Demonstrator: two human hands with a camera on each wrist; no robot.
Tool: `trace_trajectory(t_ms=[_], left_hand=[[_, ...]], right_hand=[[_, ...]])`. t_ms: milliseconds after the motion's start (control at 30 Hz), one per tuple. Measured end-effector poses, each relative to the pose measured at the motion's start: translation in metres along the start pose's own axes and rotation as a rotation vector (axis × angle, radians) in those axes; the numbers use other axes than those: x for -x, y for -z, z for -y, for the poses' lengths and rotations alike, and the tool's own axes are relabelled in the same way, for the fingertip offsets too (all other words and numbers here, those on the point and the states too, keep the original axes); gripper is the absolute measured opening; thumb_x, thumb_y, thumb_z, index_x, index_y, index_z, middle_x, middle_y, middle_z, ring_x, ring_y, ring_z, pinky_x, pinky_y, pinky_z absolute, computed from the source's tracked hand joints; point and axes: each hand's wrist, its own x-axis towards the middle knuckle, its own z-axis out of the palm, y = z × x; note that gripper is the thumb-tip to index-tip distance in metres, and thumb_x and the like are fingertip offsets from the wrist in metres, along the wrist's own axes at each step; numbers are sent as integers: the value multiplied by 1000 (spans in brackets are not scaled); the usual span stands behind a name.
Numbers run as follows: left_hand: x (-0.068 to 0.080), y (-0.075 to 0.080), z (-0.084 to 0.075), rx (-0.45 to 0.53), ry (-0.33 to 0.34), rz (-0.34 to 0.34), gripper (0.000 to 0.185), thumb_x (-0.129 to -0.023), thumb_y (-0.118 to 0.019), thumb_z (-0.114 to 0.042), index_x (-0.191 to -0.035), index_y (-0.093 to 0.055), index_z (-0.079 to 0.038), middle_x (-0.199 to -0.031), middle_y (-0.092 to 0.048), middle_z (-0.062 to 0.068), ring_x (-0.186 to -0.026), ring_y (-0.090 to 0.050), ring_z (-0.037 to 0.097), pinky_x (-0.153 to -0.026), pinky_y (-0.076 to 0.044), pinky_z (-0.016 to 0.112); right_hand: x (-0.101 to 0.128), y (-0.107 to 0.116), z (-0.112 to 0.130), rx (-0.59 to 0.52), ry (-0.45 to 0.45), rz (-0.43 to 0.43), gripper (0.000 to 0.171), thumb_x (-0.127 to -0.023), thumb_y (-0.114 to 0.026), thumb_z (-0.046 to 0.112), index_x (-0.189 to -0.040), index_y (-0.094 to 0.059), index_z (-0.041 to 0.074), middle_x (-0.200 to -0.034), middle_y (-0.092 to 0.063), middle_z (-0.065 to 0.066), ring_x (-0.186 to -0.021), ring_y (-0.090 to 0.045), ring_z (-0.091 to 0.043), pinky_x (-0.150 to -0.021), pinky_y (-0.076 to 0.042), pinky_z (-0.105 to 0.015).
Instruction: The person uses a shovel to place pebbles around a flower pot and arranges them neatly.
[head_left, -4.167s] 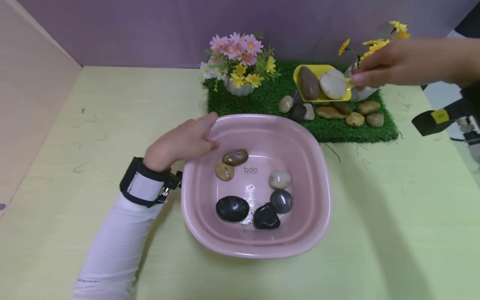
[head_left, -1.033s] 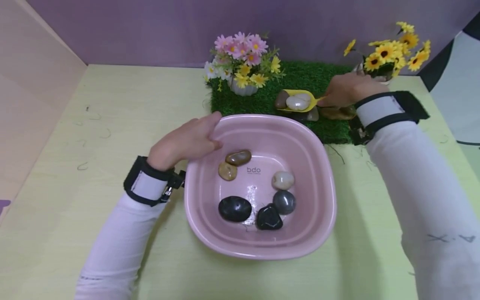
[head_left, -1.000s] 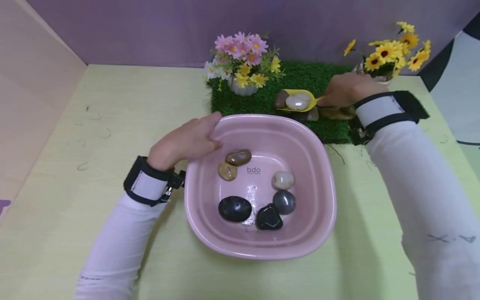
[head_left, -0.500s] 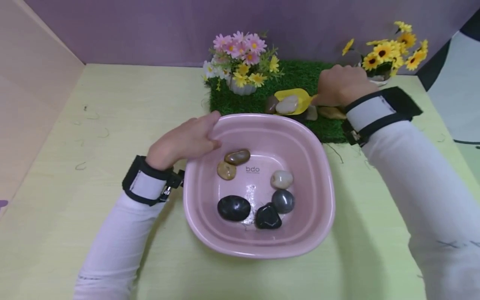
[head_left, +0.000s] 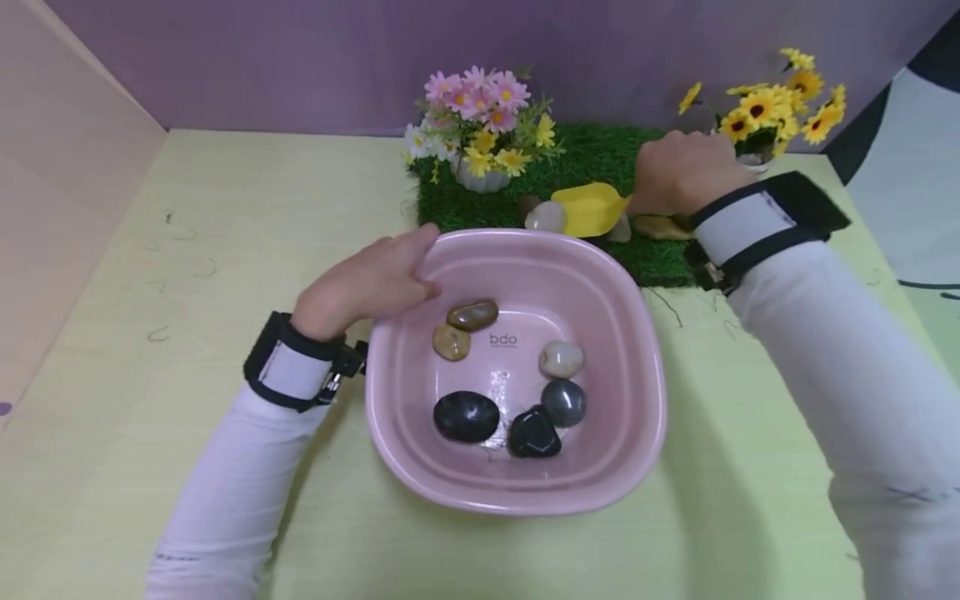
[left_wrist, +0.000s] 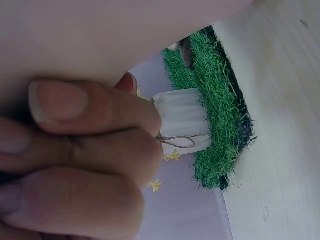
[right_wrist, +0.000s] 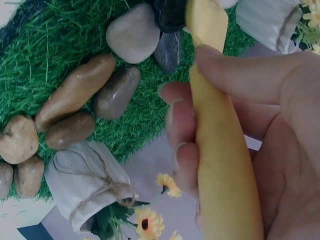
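One yellow scoop (head_left: 592, 208) in right fingers (right_wrist: 181, 122), pale stone (head_left: 545, 217) beside it, left fingers (head_left: 411, 247) gripping pink basin (head_left: 510, 502)

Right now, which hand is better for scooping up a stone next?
Probably the right hand: it grips the yellow scoop, which is beside a white stone. The left hand holds the pink tub by its rim.
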Motion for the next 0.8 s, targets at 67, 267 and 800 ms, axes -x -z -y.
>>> trace_trajectory(t_ms=[67,267,800], left_hand=[[0,0,1,-2,3,-1,25,-95,-56,-9,-116,-42,-6,-102,-65,20,-63,-72,22,-51,-62,31],[1,0,2,-6,4,-6,25,-95,-56,-8,-115,-43,-7,-101,-65,19,-64,-72,22,-51,-62,31],[1,-1,4,11,-3,4,25,-95,-54,-8,-117,-42,-7,-102,-64,19,-64,-72,22,-51,-62,32]], right_hand=[[2,2,-2,1,-10,1,33,-89,-58,34,-67,-54,8,-72,-56,-12,-74,-59,-34,-69,-50,-50],[6,7,-14,-6,-73,-25,43,-87,-64,45,-78,-58,3,-73,-57,-13,-73,-59,-33,-70,-51,-52],[27,22,-68,-116,-73,-110,61,-97,-47,51,-122,-63,-3,-116,-61,-29,-91,-57,-46,-71,-49,-61]])
